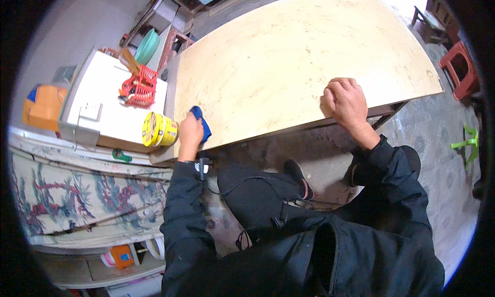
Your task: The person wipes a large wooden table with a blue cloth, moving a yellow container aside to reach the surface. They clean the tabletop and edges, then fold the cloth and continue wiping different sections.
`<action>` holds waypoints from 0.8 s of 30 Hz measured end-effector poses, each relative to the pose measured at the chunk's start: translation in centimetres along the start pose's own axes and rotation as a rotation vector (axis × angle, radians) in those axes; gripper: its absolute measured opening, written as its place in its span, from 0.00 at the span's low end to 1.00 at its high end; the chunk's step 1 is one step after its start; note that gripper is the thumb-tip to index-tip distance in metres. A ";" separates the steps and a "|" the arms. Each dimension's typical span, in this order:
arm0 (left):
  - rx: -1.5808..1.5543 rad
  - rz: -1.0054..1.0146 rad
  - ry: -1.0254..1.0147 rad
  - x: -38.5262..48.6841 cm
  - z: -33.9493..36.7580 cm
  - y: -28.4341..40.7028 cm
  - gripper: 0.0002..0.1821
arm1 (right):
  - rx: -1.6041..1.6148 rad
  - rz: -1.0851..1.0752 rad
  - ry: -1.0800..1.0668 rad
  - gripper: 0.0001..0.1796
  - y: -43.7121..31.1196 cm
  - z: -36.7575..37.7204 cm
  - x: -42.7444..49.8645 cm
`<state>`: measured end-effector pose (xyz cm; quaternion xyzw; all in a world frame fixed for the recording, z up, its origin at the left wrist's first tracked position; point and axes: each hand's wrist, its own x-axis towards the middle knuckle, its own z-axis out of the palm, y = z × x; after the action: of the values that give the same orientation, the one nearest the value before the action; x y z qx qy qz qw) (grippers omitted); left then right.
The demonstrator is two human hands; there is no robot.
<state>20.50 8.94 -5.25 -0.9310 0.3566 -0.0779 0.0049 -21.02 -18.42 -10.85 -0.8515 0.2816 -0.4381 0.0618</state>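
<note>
My left hand (190, 132) grips a dark blue cloth (204, 127) at the near left corner of a pale, scuffed tabletop (270, 73). Just left of that hand, a yellow tub (156, 129) with a printed lid stands at the table's left edge. My right hand (346, 102) rests on the tabletop near its front edge, with its fingers curled in. Nothing shows in the right hand, though its palm is hidden.
To the left, a white surface holds a red plastic basket (143, 89) of utensils and a power socket (91, 110). Behind it is a green basin (147, 46). Red (460, 71) and green (468, 143) plastic stools stand on the right. My legs are under the table's front edge.
</note>
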 end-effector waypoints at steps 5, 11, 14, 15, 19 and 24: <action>0.036 0.164 -0.025 0.2 -0.9 11.5 0.18 | 0.037 0.015 -0.036 0.07 0.4 0.3 -0.2; -0.227 0.604 -0.026 -2.7 -3.8 29.5 0.14 | 0.219 0.154 0.024 0.11 0.8 0.2 -0.2; -0.674 0.744 -0.208 -3.0 -5.5 35.2 0.18 | 0.636 0.484 0.120 0.18 1.4 -0.5 0.2; -0.881 0.649 -0.410 -2.6 -5.9 36.8 0.18 | 0.678 0.574 0.172 0.19 1.9 -1.0 0.4; -1.715 0.341 -0.876 -3.2 -6.6 37.3 0.25 | 1.109 0.864 0.275 0.28 3.9 -3.0 1.8; -1.943 0.276 -0.986 -3.2 -6.5 36.6 0.26 | 1.764 0.907 -0.174 0.43 4.0 -5.2 1.4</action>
<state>-7.10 -15.91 -1.61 -0.4190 0.3261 0.6180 -0.5798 -26.11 -21.82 -8.12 -0.3418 0.1485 -0.3614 0.8547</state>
